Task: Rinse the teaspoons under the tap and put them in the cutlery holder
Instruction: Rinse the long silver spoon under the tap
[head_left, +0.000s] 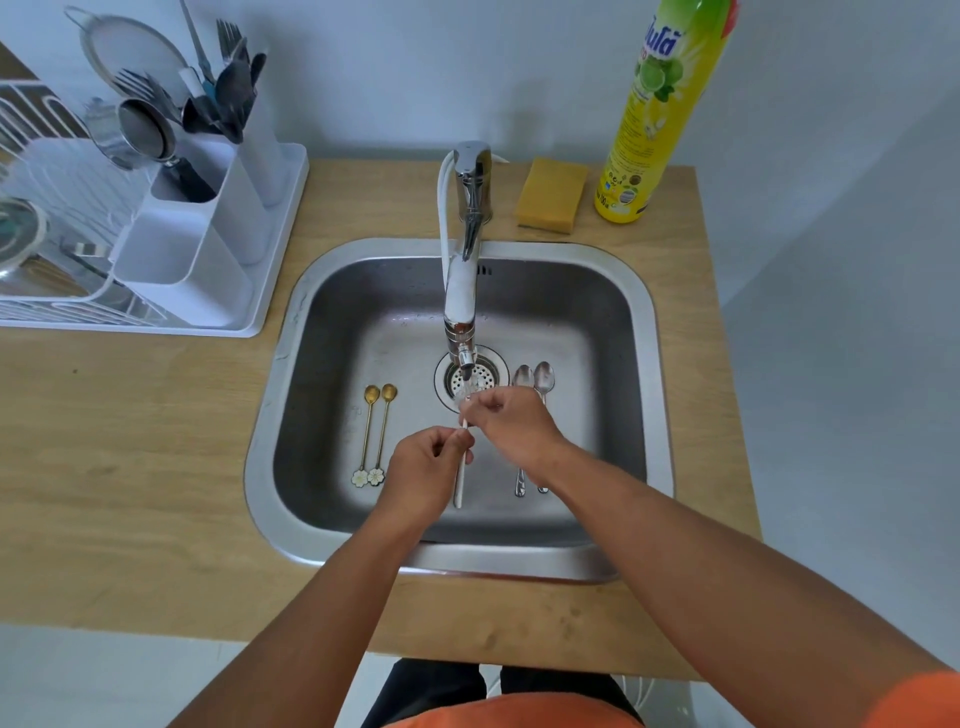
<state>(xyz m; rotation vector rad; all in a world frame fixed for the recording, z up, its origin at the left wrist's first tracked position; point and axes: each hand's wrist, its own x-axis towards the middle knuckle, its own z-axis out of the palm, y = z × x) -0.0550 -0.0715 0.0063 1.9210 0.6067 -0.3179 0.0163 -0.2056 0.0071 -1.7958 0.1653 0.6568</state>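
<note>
- A wooden table (156, 441) is set against a pale wall, with a steel sink (613, 322) sunk in mid-frame.
- A sponge (551, 195) and a yellow bottle (660, 119) are seen upper right.
- A white-handled teaspoon (459, 478) is pinched under the tap (462, 291) by fingers of the left hand (423, 473) and right hand (511, 423).
- Two gold teaspoons (375, 431) and two steel teaspoons (535, 384) are laid in the sink.
- Cutlery is held in the cutlery holder (208, 249), upper left.

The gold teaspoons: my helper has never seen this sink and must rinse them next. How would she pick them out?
Look into the square steel sink set in the wooden counter. On its floor, left of the round drain strainer, lies a pair of slim gold teaspoons, side by side. Unlike the two plain silver spoons on the right, they have white flower-shaped handle ends.
</note>
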